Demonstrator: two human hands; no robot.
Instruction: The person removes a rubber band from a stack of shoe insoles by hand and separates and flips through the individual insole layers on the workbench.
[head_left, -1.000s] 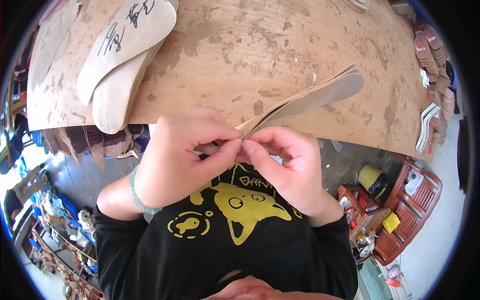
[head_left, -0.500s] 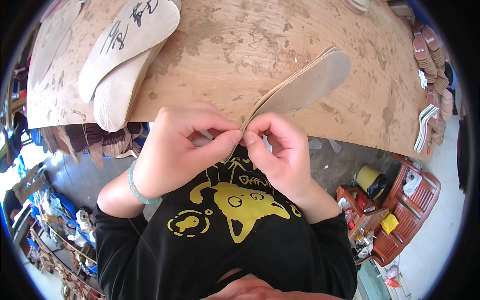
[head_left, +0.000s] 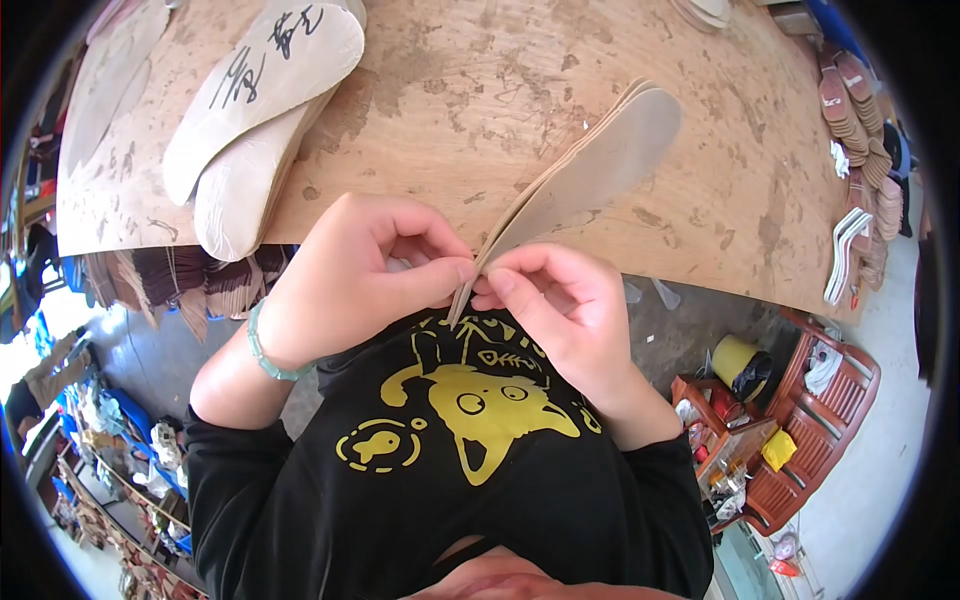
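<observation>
A thin stack of beige insoles [head_left: 600, 155] stands tilted over the table's front edge, its rounded far end up to the right. My left hand [head_left: 385, 265] pinches the stack's near part between thumb and forefinger. From the other side my right hand [head_left: 560, 305] grips the same stack, thumb and fingertips pressed together at its edge. The narrow near ends poke out below my fingers, slightly fanned. At the upper left, a thicker pile of pale insoles [head_left: 235, 205] lies on the table, the top one [head_left: 265, 95] turned askew and marked with black handwriting.
The stained wooden table [head_left: 430, 120] spans the area ahead. Bundled brown pieces [head_left: 190, 280] sit under its left edge. More insole stacks [head_left: 850, 110] and white curved strips [head_left: 848, 255] are at the right. A wooden chair [head_left: 825, 420] and a yellow bin [head_left: 745, 360] stand lower right.
The insole stack has shifted slightly left and tilted steeper, and its layers are more fanned. Its near ends now show below my fingers. My right hand has moved slightly down.
</observation>
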